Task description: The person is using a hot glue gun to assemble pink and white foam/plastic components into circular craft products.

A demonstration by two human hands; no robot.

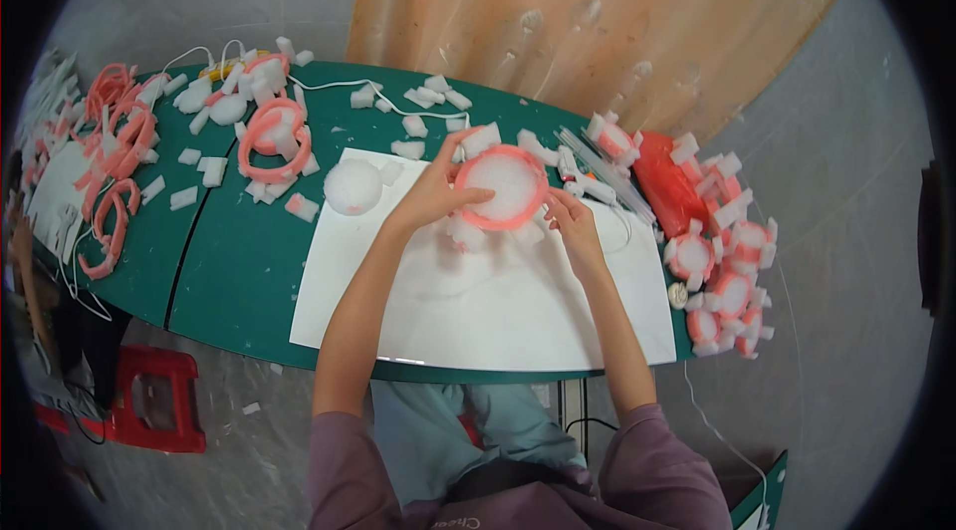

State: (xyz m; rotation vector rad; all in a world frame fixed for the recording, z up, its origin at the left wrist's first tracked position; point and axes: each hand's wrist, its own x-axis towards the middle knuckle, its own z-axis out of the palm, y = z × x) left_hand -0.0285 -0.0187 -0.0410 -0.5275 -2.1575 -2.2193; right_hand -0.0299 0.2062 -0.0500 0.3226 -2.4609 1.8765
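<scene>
My left hand (441,189) grips a round pink foam ring (538,193) by its left side, thumb over the rim. A white foam disc (503,178) fills the ring, and white foam blocks stick out around its edge. At the ring's right edge is my right hand (575,226), its fingers curled and thumb and forefinger close together. Whatever that pinch holds is too small to make out. Below both hands lies a white board (478,321). A loose white foam disc (353,186) rests on the board's upper left.
A white glue gun (590,183) lies beyond my right hand. Finished-looking pink and white foam pieces (732,294) crowd the table's right end beside a red bag (665,181). Pink rings (274,171) and white blocks (212,169) lie leftward. A red stool (159,361) stands lower left.
</scene>
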